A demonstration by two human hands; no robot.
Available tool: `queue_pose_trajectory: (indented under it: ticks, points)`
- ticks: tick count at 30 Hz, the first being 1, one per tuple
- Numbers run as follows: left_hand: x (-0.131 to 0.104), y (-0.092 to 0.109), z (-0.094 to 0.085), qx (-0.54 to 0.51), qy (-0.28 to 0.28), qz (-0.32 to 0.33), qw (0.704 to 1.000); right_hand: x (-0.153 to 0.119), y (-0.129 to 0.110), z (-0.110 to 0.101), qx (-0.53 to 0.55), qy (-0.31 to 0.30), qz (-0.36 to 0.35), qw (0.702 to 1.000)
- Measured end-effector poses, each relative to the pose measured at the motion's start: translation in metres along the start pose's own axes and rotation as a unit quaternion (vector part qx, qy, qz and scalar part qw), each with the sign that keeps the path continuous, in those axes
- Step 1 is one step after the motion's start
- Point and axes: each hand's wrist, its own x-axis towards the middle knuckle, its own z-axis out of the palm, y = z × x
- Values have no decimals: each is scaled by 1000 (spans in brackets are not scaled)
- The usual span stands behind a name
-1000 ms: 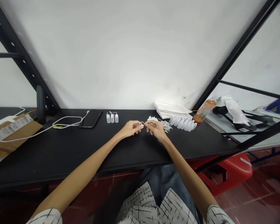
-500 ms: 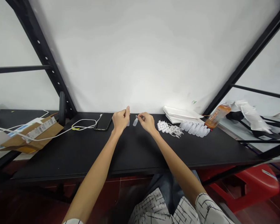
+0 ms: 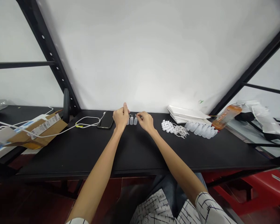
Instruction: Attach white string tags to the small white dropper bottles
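Observation:
My left hand [image 3: 121, 118] is closed, thumb pointing up, over the black table. What its fingers hold is hidden. Beside it, a small frosted white tag [image 3: 131, 120] has a thin loop at its top, and a sliver of another pale tag shows at the hand's edge. To the right, my right hand [image 3: 146, 120] pinches at the top end of a similar white tag [image 3: 135, 121]. The tags between my hands stand close side by side. Right of that hand are a bundle of white strings with small white ends [image 3: 175, 129] and a row of frosted tags [image 3: 202, 129].
A dark phone [image 3: 105, 120] and a white cable [image 3: 91, 121] lie left of my hands. A torn cardboard package [image 3: 43, 132] is farther left. White sheets [image 3: 188, 115] and an orange drink bottle [image 3: 227, 115] sit at the right, before the wall [image 3: 140, 56].
The view has shifted slightly. Between my hands, the right-hand tag is now close beside another tag, and more of the tags near my left hand shows.

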Motion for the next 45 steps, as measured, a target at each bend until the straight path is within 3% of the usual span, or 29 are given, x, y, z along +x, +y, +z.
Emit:
queue_pose_trajectory:
  ticks: [16, 24, 28, 36, 41, 45]
  points:
    - [-3, 0, 3, 9, -21, 28, 999, 0, -2, 3, 3, 2, -27, 1000]
    - [-15, 5, 12, 4, -41, 108, 993, -5, 9, -9, 5, 21, -19, 1000]
    - [-29, 9, 21, 18, -88, 156, 984, -13, 27, -28, -33, 59, -27, 997]
    - [-72, 20, 45, 67, -301, 260, 915, -59, 100, -105, -209, 203, -41, 956]
    - [-76, 20, 48, 68, -382, 247, 888, -85, 148, -151, -303, 260, 29, 917]
    - [-74, 18, 47, 62, -402, 229, 884, -100, 168, -167, -335, 254, 100, 902]
